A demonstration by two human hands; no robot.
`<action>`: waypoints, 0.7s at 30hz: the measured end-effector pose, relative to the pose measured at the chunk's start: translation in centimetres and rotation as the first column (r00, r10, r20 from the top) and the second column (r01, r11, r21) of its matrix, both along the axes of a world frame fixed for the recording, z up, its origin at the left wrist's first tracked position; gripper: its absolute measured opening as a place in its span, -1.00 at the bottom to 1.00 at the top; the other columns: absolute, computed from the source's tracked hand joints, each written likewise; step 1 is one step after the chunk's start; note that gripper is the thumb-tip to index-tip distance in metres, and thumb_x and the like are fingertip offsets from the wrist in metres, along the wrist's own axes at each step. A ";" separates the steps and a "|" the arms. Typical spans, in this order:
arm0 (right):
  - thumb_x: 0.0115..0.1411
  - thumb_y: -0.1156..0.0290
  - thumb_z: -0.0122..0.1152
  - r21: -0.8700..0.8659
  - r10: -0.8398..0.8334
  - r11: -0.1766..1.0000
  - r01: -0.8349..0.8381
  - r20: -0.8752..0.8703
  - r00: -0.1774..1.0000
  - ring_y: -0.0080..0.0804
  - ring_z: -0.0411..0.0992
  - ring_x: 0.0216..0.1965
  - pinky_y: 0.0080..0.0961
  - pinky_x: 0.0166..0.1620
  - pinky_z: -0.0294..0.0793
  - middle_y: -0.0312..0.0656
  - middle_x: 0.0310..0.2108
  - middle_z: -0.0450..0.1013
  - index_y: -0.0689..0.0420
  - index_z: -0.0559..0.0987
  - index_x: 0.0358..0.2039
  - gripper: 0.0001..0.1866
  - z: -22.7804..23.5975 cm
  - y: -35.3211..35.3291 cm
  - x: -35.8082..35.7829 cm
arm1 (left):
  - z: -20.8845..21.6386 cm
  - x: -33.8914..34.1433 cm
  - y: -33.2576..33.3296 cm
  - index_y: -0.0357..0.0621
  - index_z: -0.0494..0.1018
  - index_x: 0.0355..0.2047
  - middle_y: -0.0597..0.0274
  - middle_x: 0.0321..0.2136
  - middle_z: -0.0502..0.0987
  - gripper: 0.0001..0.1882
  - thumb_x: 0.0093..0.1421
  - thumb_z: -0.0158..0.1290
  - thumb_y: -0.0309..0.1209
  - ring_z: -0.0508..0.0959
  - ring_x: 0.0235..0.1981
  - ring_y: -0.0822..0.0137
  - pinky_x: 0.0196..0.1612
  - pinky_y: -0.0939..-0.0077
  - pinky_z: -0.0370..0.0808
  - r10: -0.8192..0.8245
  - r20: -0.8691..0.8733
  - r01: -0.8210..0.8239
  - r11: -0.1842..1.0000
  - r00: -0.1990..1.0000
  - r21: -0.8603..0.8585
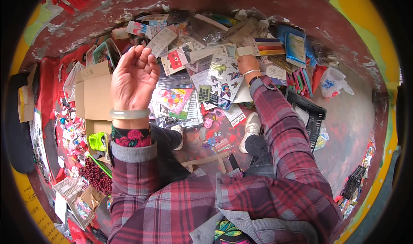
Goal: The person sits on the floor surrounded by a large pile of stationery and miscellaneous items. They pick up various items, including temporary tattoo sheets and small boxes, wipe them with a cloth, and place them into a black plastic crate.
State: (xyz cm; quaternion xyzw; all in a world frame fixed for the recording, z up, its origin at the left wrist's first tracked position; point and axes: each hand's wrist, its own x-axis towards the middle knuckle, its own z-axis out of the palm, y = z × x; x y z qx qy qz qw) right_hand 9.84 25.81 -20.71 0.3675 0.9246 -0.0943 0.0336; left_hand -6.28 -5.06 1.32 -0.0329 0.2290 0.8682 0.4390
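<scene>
Cluttered floor (344,127), wall (297,3) edge.
Left hand (135,74): fingers lay together. Right hand (248,65), by butterfly sheet (224,81): I couldn't tell; corner-pinching seemed best.

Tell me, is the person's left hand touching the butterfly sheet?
Apart. The head view shows a clear gap, with a red-and-white packet visible between the left hand and the butterfly sheet.

Butterfly sheet (225,75) whitish, printed with green and dark, purple-tinged butterflies. Sleeves (284,119) plaid in maroon, dark purple and grey; bangle (129,114) pale grey-green, inner cuff (132,137) black with red flowers. Packet (296,48) blue, beads (95,175) deep red, cardboard box (98,93) tan, plastic crate (316,115) black, basket (73,83) white.
</scene>
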 end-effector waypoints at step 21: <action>0.17 0.50 0.03 -0.718 -0.599 0.684 -0.132 -0.655 0.461 -0.59 0.40 -0.37 -0.65 -0.27 0.35 -0.25 -0.35 0.47 0.31 0.44 -0.25 -0.83 23.8 -7.0 17.3 | -10.5 4.4 7.6 -0.16 0.43 -0.39 0.22 -0.50 0.54 -0.86 0.13 -0.02 -0.36 0.51 -0.47 0.37 -0.42 0.52 0.40 -0.321 -0.291 0.039 0.728 0.901 -0.684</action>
